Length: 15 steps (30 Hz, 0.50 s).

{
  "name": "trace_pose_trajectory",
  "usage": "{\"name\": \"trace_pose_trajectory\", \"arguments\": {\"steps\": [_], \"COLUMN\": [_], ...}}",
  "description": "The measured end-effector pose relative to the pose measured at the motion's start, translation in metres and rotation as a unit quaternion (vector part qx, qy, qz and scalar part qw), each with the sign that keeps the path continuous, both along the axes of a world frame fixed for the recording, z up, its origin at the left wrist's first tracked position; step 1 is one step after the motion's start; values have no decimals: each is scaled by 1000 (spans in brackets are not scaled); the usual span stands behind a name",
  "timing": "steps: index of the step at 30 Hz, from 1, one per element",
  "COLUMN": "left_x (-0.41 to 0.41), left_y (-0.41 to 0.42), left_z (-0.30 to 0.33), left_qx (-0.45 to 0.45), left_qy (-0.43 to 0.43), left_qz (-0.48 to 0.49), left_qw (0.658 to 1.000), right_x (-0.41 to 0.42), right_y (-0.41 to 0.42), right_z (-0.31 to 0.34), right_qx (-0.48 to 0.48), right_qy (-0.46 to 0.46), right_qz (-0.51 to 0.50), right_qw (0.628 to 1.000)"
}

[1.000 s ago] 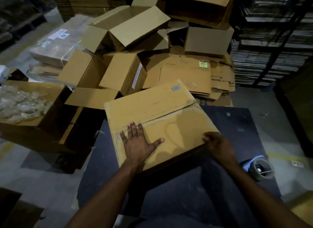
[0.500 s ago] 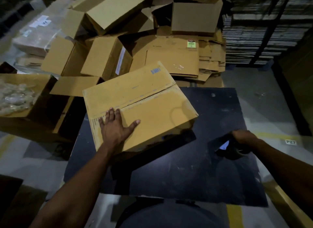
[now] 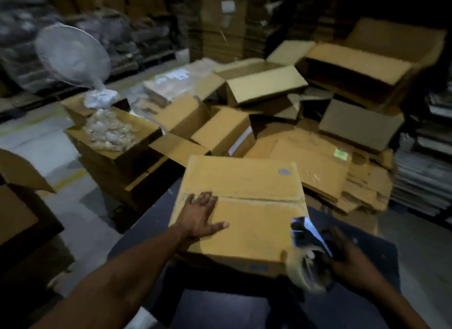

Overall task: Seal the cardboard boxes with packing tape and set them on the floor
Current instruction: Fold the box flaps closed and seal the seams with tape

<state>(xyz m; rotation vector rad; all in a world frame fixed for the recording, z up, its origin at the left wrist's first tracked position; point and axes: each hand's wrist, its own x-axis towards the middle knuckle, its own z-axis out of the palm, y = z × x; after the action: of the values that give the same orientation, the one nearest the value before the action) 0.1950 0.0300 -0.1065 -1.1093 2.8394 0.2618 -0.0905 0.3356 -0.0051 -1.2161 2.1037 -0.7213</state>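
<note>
A closed cardboard box (image 3: 247, 182) with its flaps meeting in a middle seam sits on the dark table (image 3: 220, 311). My left hand (image 3: 200, 213) lies flat on the box's near left flap, fingers spread and touching the seam. My right hand (image 3: 342, 253) grips a blue tape dispenser (image 3: 308, 250) with a clear tape roll, held at the box's near right corner. The picture is blurred by motion.
Behind the table lies a heap of open and flattened cardboard boxes (image 3: 264, 84). An open box with plastic-bagged items (image 3: 110, 130) stands at the left, a white fan (image 3: 71, 57) behind it. Another open box (image 3: 19, 179) is at the far left. Stacked sheets (image 3: 420, 177) fill the right.
My right hand has picked up the tape dispenser from the table's right side and brought it to the box's near right corner. My left hand stays pressed on the box. The view has swung left.
</note>
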Motion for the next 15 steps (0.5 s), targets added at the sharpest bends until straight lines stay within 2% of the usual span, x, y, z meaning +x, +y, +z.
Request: {"name": "trace_pose_trajectory", "arguments": {"steps": [2,4,7,11,15], "left_x": [4,7,25,68,76], "left_y": [12,21,21,3,-4], "left_z": [-2,-1,1,-9,-22], "left_qx": [-5,-4,-11,7,30], "left_qy": [2,4,18,27,85], "left_qz": [-18,-44,-47,70,101], "left_qw": [1000,999,999,997,991], "right_x": [16,38,73,109,122], "right_y": [-46,-95,-164,-226,-263], "right_z": [15,28,28,12,-9], "right_qx": [-27,-31,-49,-59,-60], "right_qy": [-94,-137,-79,17,89], "right_qz": [21,48,97,114,130], "right_qw": [995,989,991,992,986]}}
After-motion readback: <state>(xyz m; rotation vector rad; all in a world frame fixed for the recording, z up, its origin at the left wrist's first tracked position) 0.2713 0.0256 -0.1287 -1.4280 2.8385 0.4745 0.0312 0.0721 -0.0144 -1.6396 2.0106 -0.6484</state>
